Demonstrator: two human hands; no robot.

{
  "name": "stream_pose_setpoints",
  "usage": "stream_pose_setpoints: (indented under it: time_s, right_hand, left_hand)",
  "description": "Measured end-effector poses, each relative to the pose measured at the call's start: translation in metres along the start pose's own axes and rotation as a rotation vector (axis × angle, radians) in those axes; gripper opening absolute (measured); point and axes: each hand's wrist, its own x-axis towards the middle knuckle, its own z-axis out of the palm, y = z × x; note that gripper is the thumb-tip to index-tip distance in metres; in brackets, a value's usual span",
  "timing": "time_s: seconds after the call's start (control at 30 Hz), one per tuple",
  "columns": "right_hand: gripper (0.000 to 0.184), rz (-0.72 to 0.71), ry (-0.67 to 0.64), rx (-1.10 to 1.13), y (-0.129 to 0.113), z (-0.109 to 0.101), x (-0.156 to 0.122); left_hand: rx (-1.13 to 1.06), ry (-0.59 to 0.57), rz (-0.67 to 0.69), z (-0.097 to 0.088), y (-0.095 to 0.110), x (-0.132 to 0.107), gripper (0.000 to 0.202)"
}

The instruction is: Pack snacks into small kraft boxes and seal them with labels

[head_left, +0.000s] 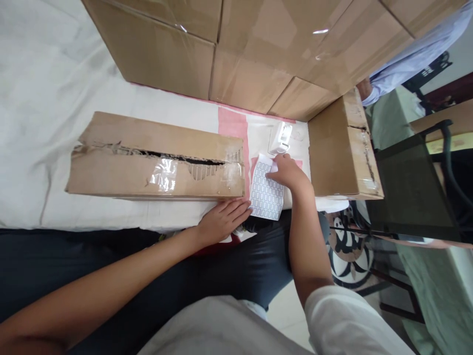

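A white sheet of small blue-outlined labels (pixel 265 192) lies at the near edge of the white-covered surface (pixel 44 98). My right hand (pixel 289 172) rests on the sheet's top corner, fingers curled and pinched there. My left hand (pixel 223 220) lies flat with its fingers stretched out, fingertips touching the sheet's lower left edge, just below a long torn cardboard box (pixel 155 158). A small white device (pixel 280 139) stands just beyond my right hand.
Large taped cardboard boxes (pixel 258 44) stack at the back. A smaller box (pixel 342 148) stands right of the sheet. Another person's pale blue sleeve (pixel 417 54) shows at the upper right. A dark chair (pixel 414 192) and a patterned rug (pixel 347 246) are to the right.
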Motion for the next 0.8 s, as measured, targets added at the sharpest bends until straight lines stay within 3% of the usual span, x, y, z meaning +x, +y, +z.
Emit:
stream_pose_setpoints:
  time_s: [0.1,0.2,0.3,0.47,0.6,0.67,0.8]
  right_hand:
    - [0.048,-0.051,-0.018,-0.022,0.001,-0.001,-0.001]
    - [0.029,-0.061,-0.018,-0.031,-0.001,-0.006,-0.005]
    - [0.020,-0.101,-0.024,0.114,-0.002,-0.016,-0.013]
    - [0.021,-0.295,-0.038,0.293,-0.002,-0.036,-0.031]
    - [0.022,-0.480,-0.115,0.331,-0.005,-0.047,-0.048]
    - [0.023,-0.561,-0.158,0.348,-0.008,-0.052,-0.058]
    - [0.022,-0.645,-0.277,0.336,-0.013,-0.058,-0.075]
  left_hand:
    - [0.014,0.010,0.000,0.001,0.000,-0.001,0.052]
    - [-0.001,0.021,0.006,0.000,0.000,0.000,0.052]
    - [-0.049,0.044,0.002,-0.001,0.000,0.001,0.051]
    - [-0.250,0.161,-0.015,-0.011,-0.002,0.002,0.044]
    - [-0.412,0.299,0.008,-0.031,-0.002,0.011,0.035]
    - [-0.484,0.352,-0.040,-0.044,0.000,0.019,0.034]
    - [-0.669,0.411,-0.293,-0.067,0.007,0.031,0.036]
